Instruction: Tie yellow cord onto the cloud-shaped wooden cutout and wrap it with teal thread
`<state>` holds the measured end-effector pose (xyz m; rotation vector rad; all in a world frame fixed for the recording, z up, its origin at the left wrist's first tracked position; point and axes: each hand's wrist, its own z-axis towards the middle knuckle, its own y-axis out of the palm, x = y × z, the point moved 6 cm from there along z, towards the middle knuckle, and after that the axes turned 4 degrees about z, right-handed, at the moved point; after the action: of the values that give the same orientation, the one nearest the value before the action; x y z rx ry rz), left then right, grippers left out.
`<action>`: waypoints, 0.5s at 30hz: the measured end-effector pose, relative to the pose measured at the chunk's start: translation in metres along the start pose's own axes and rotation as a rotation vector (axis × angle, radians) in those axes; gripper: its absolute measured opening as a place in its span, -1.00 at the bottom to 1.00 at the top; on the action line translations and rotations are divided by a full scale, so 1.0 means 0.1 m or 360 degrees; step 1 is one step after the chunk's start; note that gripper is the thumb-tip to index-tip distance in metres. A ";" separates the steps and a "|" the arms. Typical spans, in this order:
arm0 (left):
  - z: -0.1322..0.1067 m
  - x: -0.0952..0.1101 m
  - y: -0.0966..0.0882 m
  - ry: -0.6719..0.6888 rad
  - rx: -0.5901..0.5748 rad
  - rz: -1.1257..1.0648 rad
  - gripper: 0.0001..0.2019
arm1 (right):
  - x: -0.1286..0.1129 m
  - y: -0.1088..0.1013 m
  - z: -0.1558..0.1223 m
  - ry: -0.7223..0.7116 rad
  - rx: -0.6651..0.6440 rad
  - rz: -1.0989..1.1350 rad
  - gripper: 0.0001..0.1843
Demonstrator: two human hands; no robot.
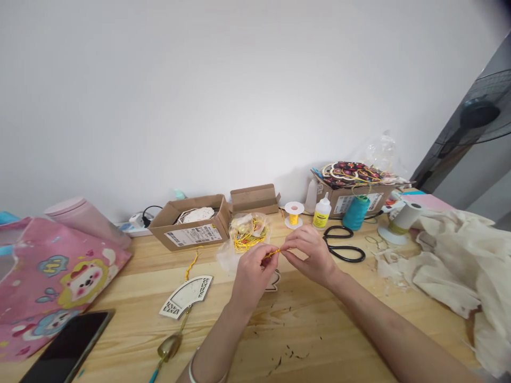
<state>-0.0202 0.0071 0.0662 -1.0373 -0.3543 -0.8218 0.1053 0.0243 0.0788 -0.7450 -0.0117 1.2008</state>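
Both my hands meet over the middle of the table, closed on a thin yellow cord point(272, 254). My left hand point(254, 272) pinches it from the left, and my right hand point(308, 252) pinches its end with thumb and forefinger. Partly hidden beneath my hands is a pale wooden cut-out piece point(273, 281). To the left lies a fan-shaped wooden ornament point(188, 296) with a yellow cord point(192, 265) at its top and a gold-coloured bell-like piece point(170, 347) below. Behind my hands sits a clear plastic bag point(247, 236) of yellow cords.
Cardboard boxes point(195, 234) line the wall. Near my right hand are a yellow thread spool point(294, 215), a glue bottle point(321, 211), black-handled scissors point(345, 252) and a teal thread cone point(356, 213). Cream cloth point(451, 260) covers the right side; a pink bag point(67, 282) and phone point(69, 348) lie left.
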 end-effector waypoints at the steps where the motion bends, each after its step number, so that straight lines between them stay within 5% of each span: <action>1: 0.00 0.01 0.00 0.0028 -0.0004 0.0043 -0.85 | -0.01 0.00 0.00 -0.0007 -0.0006 -0.0014 -0.93; 15: -0.04 0.07 -0.01 0.0216 -0.0055 0.0315 -0.83 | -0.21 0.01 0.05 -0.0237 -0.0215 -0.0537 -0.82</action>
<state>-0.0165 0.0007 0.0695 -1.0250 -0.1199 -0.7173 0.0941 0.0095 0.0899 -0.7359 -0.3324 0.9354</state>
